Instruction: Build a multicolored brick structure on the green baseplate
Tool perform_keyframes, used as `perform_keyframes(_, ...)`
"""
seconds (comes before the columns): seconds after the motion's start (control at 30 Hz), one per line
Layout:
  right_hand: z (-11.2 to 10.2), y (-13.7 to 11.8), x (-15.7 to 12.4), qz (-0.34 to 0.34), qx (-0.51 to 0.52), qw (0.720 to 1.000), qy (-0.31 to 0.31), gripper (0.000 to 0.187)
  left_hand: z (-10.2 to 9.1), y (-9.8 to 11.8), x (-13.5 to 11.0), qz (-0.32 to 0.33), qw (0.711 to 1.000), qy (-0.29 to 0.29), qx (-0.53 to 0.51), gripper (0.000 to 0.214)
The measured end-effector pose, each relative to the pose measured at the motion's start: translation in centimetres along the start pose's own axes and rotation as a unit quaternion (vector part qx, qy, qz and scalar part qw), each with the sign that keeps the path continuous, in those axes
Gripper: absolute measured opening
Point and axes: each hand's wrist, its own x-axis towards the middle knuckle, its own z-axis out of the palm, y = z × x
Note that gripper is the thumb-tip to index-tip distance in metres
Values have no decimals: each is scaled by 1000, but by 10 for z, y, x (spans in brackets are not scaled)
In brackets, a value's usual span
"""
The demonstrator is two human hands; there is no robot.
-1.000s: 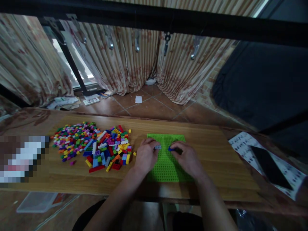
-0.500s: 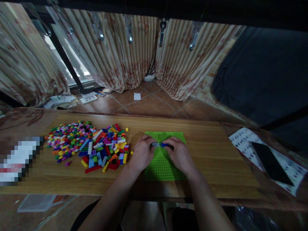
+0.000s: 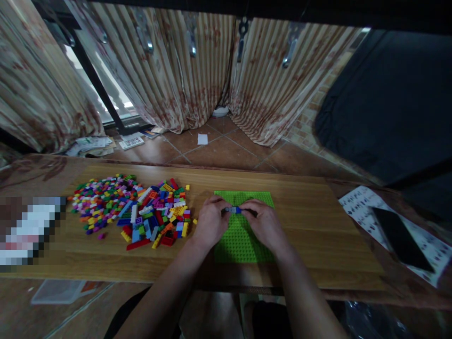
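Note:
Over the upper part of a green studded baseplate, both hands meet. My left hand pinches a grey toy brick between thumb and fingers. A blue toy brick is pinched in my right hand. The two bricks touch end to end; whether they are joined I cannot tell. Fingers cover the outer ends of both. To the left of my left hand lies a heap of larger mixed bricks.
Small colourful bricks form a second heap at the far left of the wooden board. A black phone rests on a printed sheet at the right. A clear plastic lid or tray lies below the board's front edge.
The grey and blue bricks were slightly apart and now touch, the hands having come closer together. The whole view has shifted a little.

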Motion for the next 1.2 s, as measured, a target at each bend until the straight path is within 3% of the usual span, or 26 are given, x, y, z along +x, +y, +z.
perform_keyframes(1.2, -1, 2, 0, 31, 6, 999, 10, 12, -3, 2, -1, 19, 999, -17, 39, 19)
